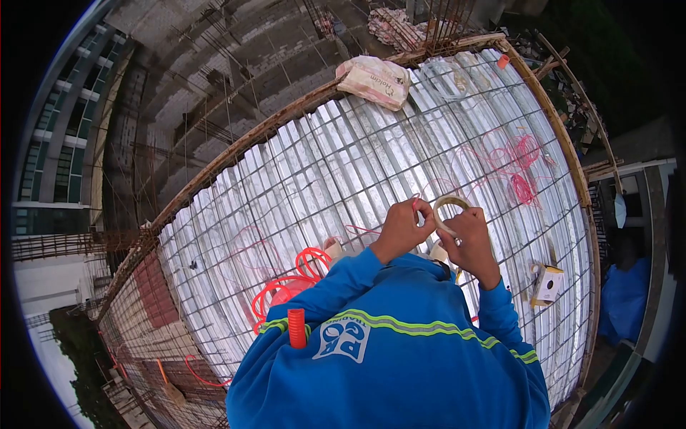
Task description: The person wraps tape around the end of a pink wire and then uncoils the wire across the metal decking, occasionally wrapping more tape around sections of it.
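My left hand [405, 227] is closed in a pinch beside the roll of tape, with a small pink-red bit showing at its fingertips. My right hand [470, 243] grips a pale tape roll [441, 207] by its ring, which stands up between the two hands. The fingertips of both hands are close together. Below them are my blue sleeves and shirt. An orange-red corrugated tube [296, 329] lies against the shirt at the left, and red coiled tubing [311, 263] is near my left forearm.
Steel mesh [371, 187] covers ridged metal decking. Pink wire [524, 187] lies tangled at the right, above a small box [547, 285]. A cement sack [374, 81] rests at the far edge, along wooden edge boards [239, 146]. A short orange pipe [503, 61] is at the upper right.
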